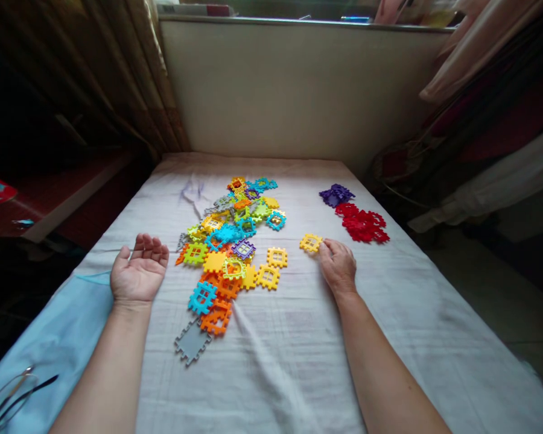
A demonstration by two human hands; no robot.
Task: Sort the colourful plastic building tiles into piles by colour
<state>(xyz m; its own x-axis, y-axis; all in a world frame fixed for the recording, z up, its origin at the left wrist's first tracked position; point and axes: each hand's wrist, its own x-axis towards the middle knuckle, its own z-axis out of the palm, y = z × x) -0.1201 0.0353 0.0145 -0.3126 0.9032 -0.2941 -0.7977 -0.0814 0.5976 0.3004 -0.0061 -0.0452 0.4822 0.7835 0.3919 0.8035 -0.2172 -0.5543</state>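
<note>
Between the fingers of my right hand (338, 264) is a yellow window-shaped building tile (311, 243), to the right of the mixed pile. My left hand (139, 268) rests palm up on the cloth with its fingers apart, holding nothing. Just right of it spreads the mixed pile of interlocking tiles (228, 234) in blue, orange, yellow, green, grey and purple. Two yellow window tiles (268, 277) lie at the pile's right edge. A grey tile (193, 342) sits at its near end. Farther right are a red tile heap (364, 224) and a purple tile heap (336, 195).
A pale cloth (289, 374) covers the table. Eyeglasses (15, 392) lie on a light blue cloth (67, 319) at the near left. A low wall (294, 90) stands behind the table, with a curtain (131, 72) at the left and hanging cloths (475, 54) at the right.
</note>
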